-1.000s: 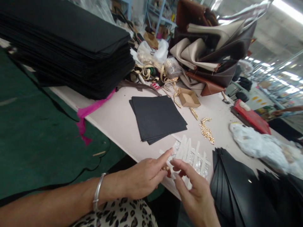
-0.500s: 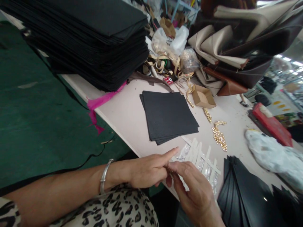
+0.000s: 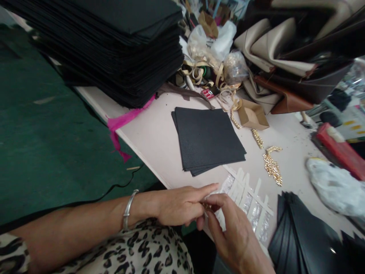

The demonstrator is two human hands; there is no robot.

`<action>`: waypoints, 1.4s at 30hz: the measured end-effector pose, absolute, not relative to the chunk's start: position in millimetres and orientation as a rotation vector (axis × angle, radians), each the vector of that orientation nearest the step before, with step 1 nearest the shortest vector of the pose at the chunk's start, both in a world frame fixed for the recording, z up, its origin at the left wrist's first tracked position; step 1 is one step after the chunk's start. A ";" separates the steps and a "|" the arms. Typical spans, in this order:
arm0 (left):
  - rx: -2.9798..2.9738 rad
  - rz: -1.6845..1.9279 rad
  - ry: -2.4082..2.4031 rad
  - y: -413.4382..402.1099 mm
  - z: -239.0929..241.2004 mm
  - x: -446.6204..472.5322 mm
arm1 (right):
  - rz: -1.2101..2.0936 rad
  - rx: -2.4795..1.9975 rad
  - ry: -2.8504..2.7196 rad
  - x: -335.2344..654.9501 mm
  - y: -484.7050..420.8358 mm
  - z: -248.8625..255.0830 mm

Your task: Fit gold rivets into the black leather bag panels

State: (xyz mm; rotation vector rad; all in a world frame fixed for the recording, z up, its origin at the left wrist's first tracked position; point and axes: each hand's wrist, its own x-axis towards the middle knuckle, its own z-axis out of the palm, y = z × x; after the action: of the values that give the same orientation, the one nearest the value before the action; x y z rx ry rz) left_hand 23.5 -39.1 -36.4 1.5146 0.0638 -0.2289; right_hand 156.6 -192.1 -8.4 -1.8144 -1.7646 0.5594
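Note:
My left hand, with a silver bracelet at the wrist, has its index finger stretched out and its other fingers curled. The fingertips of my right hand meet it over my lap at the table's edge. Pinched between the two hands is a small gold-coloured metal piece, mostly covered by fingers; its exact kind is unclear. Just beyond the hands lie clear plastic strips with white tape. A small stack of black leather-like sheets is further up the table.
Gold chains lie right of the sheets, near a small cardboard box. A tall black stack stands at the far left. Bags are piled at the back right. Black leather pieces fan out at lower right, near a white plastic bag.
The view has shifted slightly, so the table's things appear further right. My right fingers have parted a little, showing more of the gold-coloured piece.

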 end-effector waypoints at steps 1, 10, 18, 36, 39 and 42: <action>1.504 -0.244 0.068 -38.6 -36.4 23.7 | 0.571 -1.816 -1.771 156.8 -192.0 -8.5; 1.284 -0.306 0.136 -35.1 -36.9 24.7 | 0.679 -1.786 -1.810 160.5 -187.3 -13.2; 1.186 -0.326 0.246 -24.1 -28.6 23.7 | 0.648 -1.696 -1.886 161.1 -166.0 -11.7; 1.087 -0.303 0.256 -19.8 -42.4 22.4 | 0.683 -1.742 -1.913 157.6 -151.5 -7.9; 1.078 -0.288 0.275 -18.8 -44.2 20.9 | 0.646 -1.740 -1.912 155.3 -148.5 -8.2; 1.013 -0.235 0.252 -16.7 -44.7 17.7 | 0.645 -1.732 -1.859 154.1 -142.9 -4.0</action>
State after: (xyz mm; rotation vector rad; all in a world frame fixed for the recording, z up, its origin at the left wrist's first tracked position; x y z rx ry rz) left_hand 17.7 -16.7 -44.7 1.0129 0.2520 -0.2353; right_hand 154.1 -142.9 -4.0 -1.7322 -1.8594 0.6445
